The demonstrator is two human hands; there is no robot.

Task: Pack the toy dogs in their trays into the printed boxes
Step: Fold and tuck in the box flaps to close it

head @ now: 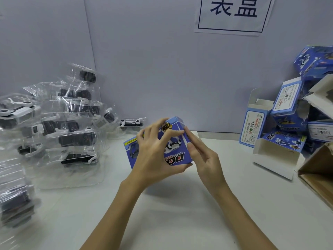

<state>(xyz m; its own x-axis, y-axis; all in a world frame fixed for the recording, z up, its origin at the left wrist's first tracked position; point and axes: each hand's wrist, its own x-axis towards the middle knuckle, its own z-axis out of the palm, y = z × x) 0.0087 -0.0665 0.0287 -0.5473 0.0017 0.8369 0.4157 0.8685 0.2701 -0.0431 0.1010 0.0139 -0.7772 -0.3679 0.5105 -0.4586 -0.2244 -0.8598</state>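
A blue printed box (175, 150) with a dog picture and the word DOG is held above the middle of the white table. My left hand (153, 154) grips it from the front, fingers curled over its top and thumb under its lower edge. My right hand (201, 156) presses straight fingers against the box's right side near the top flap. Black and white toy dogs in clear plastic trays (72, 123) are stacked in a pile at the left. Whether a tray is inside the held box is hidden.
Several more blue printed boxes (288, 112) lie heaped at the right, some with open white flaps. A brown cardboard carton (317, 170) juts in at the right edge. One lone tray (130, 122) stands behind the held box. A grey wall with a paper sign (232, 15) closes the back.
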